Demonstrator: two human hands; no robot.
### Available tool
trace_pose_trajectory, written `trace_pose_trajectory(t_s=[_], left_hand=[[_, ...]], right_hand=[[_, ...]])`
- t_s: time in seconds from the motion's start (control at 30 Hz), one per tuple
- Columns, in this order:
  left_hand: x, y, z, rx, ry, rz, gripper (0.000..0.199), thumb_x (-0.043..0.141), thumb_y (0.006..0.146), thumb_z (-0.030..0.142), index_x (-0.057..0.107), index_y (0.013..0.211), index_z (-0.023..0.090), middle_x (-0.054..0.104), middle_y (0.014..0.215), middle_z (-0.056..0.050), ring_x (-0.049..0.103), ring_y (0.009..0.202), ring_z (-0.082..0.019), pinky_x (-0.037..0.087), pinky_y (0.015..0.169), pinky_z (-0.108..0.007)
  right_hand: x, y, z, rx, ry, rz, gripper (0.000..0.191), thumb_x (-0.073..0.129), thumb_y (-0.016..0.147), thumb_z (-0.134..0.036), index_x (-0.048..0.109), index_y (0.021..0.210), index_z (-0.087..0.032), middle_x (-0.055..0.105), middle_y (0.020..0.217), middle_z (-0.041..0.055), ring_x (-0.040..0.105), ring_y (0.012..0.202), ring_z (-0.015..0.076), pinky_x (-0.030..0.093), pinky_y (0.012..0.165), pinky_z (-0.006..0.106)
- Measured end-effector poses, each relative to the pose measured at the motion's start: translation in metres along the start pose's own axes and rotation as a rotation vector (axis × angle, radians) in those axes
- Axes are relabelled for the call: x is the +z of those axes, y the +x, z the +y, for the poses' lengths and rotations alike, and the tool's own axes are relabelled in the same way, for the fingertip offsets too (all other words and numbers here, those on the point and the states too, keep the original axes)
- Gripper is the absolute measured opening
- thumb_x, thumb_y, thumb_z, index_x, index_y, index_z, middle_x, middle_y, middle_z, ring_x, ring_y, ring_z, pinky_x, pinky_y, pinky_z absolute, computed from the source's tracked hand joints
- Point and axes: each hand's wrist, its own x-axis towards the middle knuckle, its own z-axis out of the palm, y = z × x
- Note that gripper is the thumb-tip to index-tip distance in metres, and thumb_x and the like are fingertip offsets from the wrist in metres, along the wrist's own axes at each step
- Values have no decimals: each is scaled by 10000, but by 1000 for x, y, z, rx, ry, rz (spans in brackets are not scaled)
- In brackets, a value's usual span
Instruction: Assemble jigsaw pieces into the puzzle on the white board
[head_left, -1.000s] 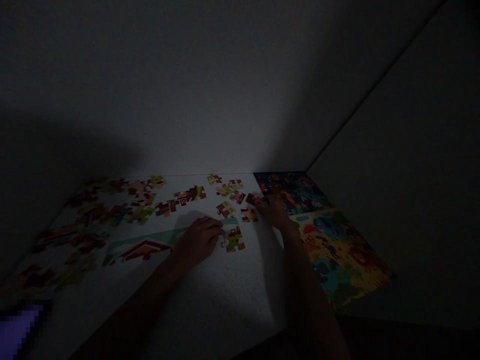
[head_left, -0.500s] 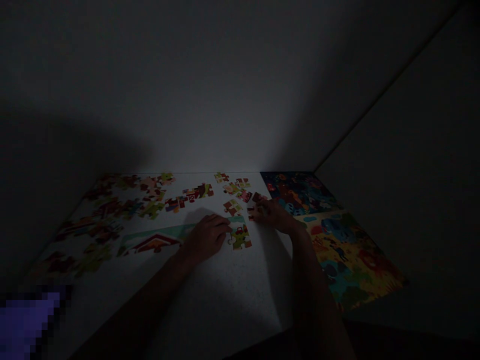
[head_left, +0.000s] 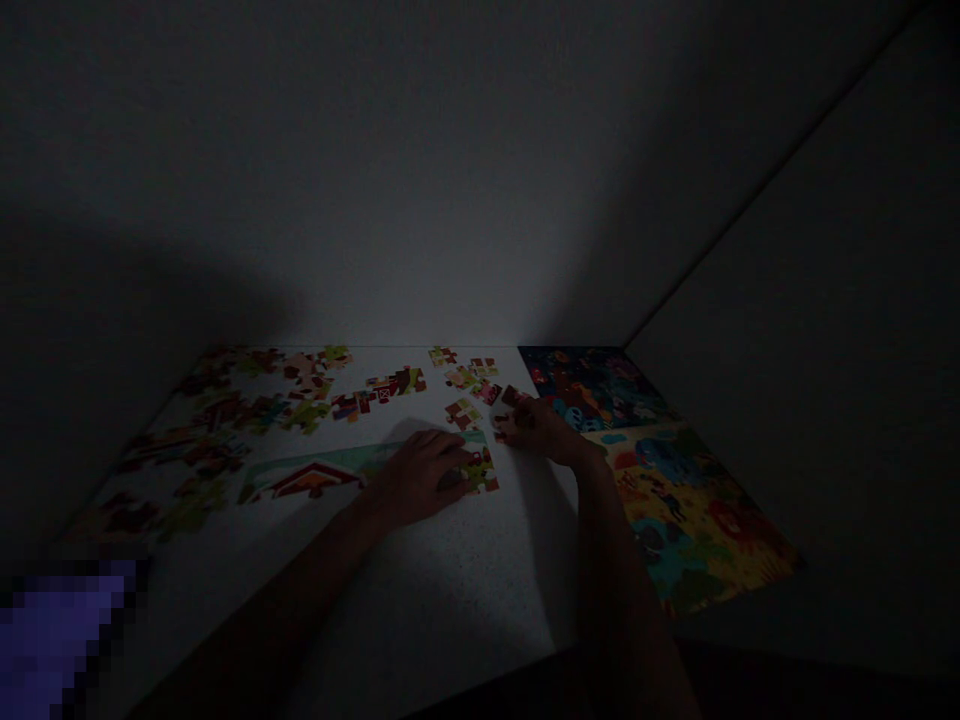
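Red and green card shows under my left hand [head_left: 420, 478], where my fingers [head_left: 450, 458] lie on a puzzle piece [head_left: 481, 470] with a little red tractor on it. I can't tell if they grip it or just press on it. My right hand [head_left: 544, 430] is close by, and its fingers look pinched together on a dark piece [head_left: 511, 397], but it is too dim to be sure. That dark piece is over the white tabletop [head_left: 420, 580], near the edge of a bright animal picture [head_left: 675, 490]. If my pinch is too weak, the piece could slip and drop on the picture or on other pieces. If I press too hard with my left hand, the tractor piece could slide or bend. My arm could bump the small pieces [head_left: 465, 400] close by and mix them up. The long joined strip [head_left: 315, 478] could come apart if my wrist drags on it. It is dark here too, so I could pick the wrong piece.
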Motion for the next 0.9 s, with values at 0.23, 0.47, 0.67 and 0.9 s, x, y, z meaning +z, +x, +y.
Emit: trace_pose_trajectory(t_s=[0.23,0.47,0.67,0.9], left_hand=[[-2,-1,1,-36,-15,-56,336,657,871,352,656,1180,220,618,1231,-89,548,1172,-263,440,1012,-446],[-3,-1,3,-46,-43,-61,375,661,856,337,646,1215,233,615,1232,-81,542,1190,-265,415,1040,-444],[-5,0,3,-49,-30,-116,396,627,868,331,615,1251,233,597,1266,-82,519,1209,-266,403,1049,-442],[-3,0,2,-39,-9,-84,339,599,892,338,630,1207,215,609,1262,-76,513,1210,-254,395,1048,-429]], right_hand=[[3,-4,-5,18,296,-16,320,703,704,-424,485,820,-221,574,777,-18,564,714,147,488,667,287],[1,-34,-26,39,571,95,326,731,704,-435,511,809,-219,593,795,-12,613,710,156,515,662,299],[12,-74,-51,112,637,99,293,718,755,-441,555,845,-216,584,729,-17,565,641,131,477,604,269],[36,-109,-57,175,619,95,244,690,791,-418,568,827,-210,564,701,-22,533,644,129,423,601,261]])
